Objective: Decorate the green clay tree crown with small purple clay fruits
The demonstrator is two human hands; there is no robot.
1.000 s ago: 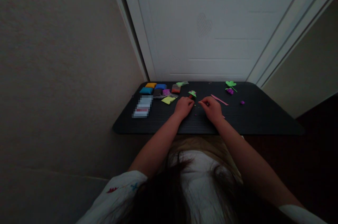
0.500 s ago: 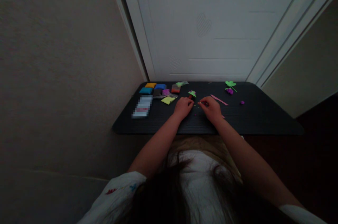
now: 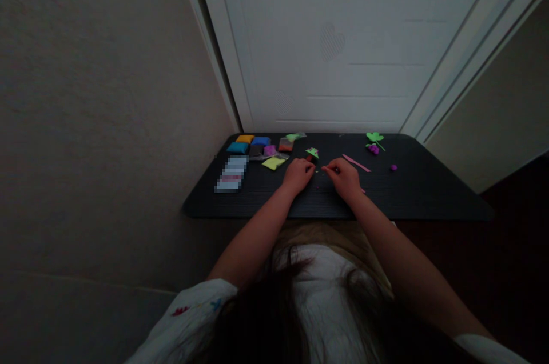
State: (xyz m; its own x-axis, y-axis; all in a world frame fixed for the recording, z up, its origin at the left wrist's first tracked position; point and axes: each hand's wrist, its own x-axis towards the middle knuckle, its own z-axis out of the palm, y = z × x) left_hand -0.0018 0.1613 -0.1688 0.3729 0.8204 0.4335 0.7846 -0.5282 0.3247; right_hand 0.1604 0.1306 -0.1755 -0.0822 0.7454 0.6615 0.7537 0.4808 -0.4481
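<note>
1. Drawn together at the fingertips on left hand (image 3: 297, 175) and right hand (image 3: 343, 176); cannot tell whether clamped on anything.
2. Just beyond left hand, green-topped figure (image 3: 312, 153).
3. Near right hand, pink strip (image 3: 356, 163); farther right, purple ball (image 3: 393, 168).

And here, at the left of the black tabletop (image 3: 412, 198), a pale rectangular item (image 3: 231, 174) is covered by coarse pixel blocks, so whatever may be printed on it can't be read. Over to the coloured packets (image 3: 245, 139), far left: no lettering can be made out on them. No text, label, brand, number or sign can be read anywhere.
</note>
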